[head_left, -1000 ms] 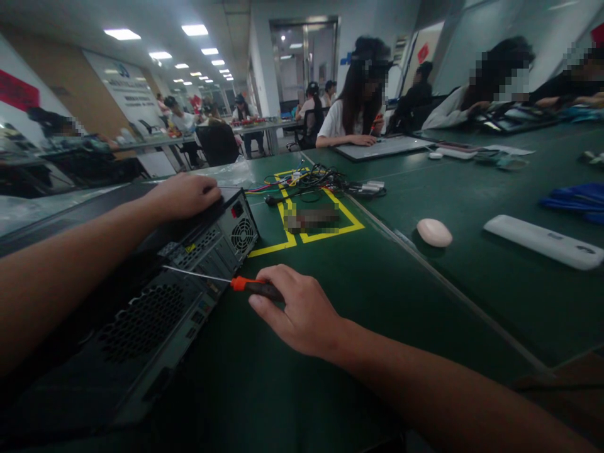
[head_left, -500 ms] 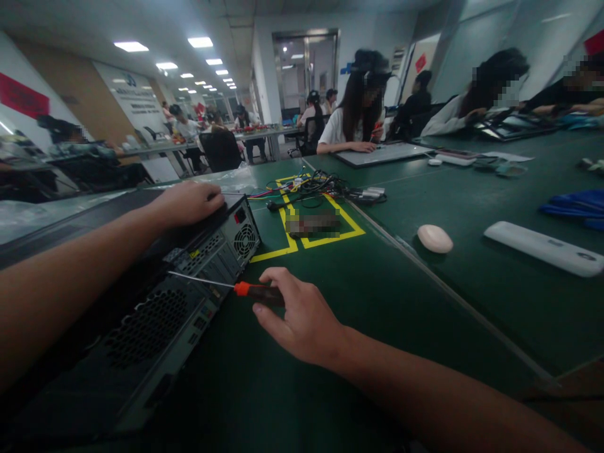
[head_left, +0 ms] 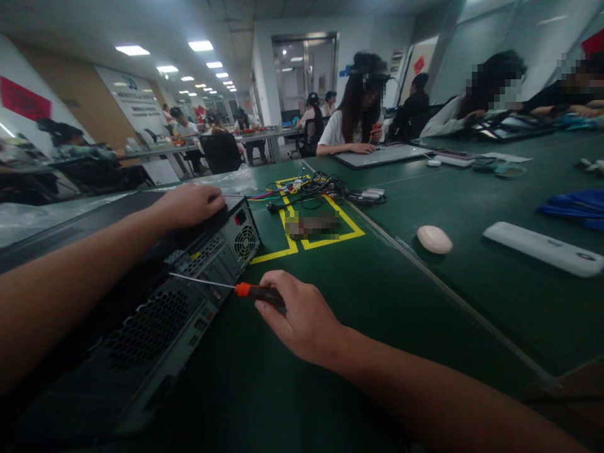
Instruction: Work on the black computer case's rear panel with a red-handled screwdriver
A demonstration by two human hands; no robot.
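Observation:
A black desktop computer case point(head_left: 155, 352) lies on the left of the table, its metal back panel with vents, ports and a small fan turned toward the right. My left hand point(head_left: 191, 204) rests on top of the case near its far end, its fingers only partly visible and laid over the surface. In my right hand point(head_left: 299, 318) is a screwdriver point(head_left: 245, 290) with a dark handle and orange collar, gripped between thumb and fingers. The thin shaft points left, and its tip appears at the back panel by the large vent; whether it sits in a screw I cannot tell.
Tangled cables point(head_left: 325, 185) lie beyond the case around yellow tape point(head_left: 330, 239), with a blurred object point(head_left: 314, 225) inside. Rightward are a pale oval object point(head_left: 434, 240), a long white device point(head_left: 542, 248) and blue gloves point(head_left: 576, 207). A co-worker point(head_left: 356, 123) sits across at a flat panel point(head_left: 382, 154).
My right hand and the screwdriver have shifted only slightly, and the thumb and fingers look closer around the handle. The left hand stays on the case.

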